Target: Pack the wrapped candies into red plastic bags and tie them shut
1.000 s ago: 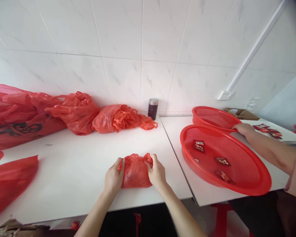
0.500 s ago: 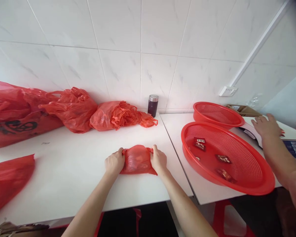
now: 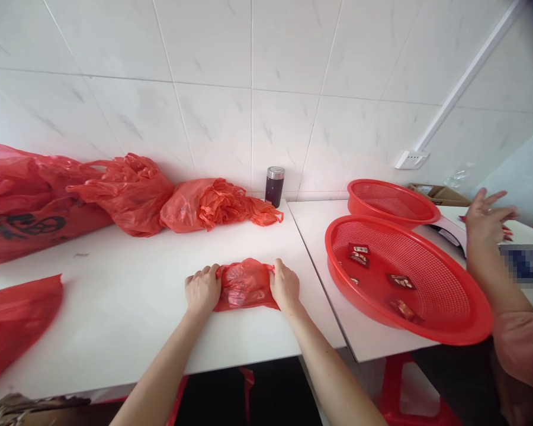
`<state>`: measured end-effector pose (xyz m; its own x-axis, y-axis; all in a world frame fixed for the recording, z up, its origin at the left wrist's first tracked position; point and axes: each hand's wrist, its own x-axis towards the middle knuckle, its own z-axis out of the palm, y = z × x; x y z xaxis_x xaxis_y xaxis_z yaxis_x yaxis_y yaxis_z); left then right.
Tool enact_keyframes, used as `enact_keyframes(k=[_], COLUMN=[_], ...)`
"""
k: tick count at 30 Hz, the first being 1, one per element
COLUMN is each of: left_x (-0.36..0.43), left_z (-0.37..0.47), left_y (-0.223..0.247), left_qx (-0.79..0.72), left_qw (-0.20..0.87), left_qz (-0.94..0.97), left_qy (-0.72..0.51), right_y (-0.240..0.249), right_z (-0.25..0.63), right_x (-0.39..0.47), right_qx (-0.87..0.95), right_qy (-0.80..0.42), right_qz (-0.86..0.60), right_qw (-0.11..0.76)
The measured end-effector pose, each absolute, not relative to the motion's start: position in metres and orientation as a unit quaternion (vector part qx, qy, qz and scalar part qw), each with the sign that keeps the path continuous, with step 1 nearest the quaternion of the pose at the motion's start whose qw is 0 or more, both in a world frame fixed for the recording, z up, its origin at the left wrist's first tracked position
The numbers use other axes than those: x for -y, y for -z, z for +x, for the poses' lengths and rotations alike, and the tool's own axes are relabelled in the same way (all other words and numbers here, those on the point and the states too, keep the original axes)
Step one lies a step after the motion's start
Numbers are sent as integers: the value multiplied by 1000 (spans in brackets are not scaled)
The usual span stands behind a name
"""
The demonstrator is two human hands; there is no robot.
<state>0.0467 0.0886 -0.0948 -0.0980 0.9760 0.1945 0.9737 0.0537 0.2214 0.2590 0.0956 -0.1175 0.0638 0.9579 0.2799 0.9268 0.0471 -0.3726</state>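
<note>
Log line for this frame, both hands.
left hand: grips red bag, left end | right hand: grips right end | at right: front red basket, few packets inside

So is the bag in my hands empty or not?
Not empty: the red bag bulges between the left hand and right hand, and pale shapes show through; contents too blurred to name.

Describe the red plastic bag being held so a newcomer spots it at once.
Find the tiled wall, then the left white table against it. Near that table's front edge is a compact red plastic bag, between the person's left grip and right grip. Unlike the other red bags, it is held, pinched at either side.
</note>
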Motion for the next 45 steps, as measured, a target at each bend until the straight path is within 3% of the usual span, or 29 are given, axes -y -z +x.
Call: enact_keyframes(k=[8, 14, 21, 25, 29, 31, 33, 35, 37, 45], left_x=[-77, -55, -42, -47, -46, -48, -55, -64, -74, -91], left_z=[34, 21, 25, 27, 44, 62, 82, 97, 105, 49], left_y=[93, 88, 76, 68, 49, 40, 37, 42, 49, 28], left_qx=[-758, -744, -643, -655, -670, -642, -599, -566, -559, -630], left_qw=[98, 257, 403, 368, 194, 77, 32, 68, 111, 190], left_qz=[589, 465, 362, 336, 369, 501, 671, 769, 792, 722], left_qy=[-264, -405, -541, -569, -615, -576, -437, -290, -219, -213], right_y=[110, 106, 113, 114, 117, 117, 117, 117, 116, 115], right_z=[268, 278, 278, 278, 279, 278, 278, 278, 278, 280], right_x=[-91, -82, -83, -81, -80, -79, -79, -78, -78, -78], right_qx=[632, 592, 562, 546, 535, 534, 534, 534, 528, 488], right_qy=[-108, -282, -302, -300, -306, -313, -320, -323, -323, -345], right_qz=[-705, -624, -605, -593, -579, -571, -562, -554, -551, -522], right_qw=[304, 425, 476, 511, 535, 539, 544, 551, 560, 609])
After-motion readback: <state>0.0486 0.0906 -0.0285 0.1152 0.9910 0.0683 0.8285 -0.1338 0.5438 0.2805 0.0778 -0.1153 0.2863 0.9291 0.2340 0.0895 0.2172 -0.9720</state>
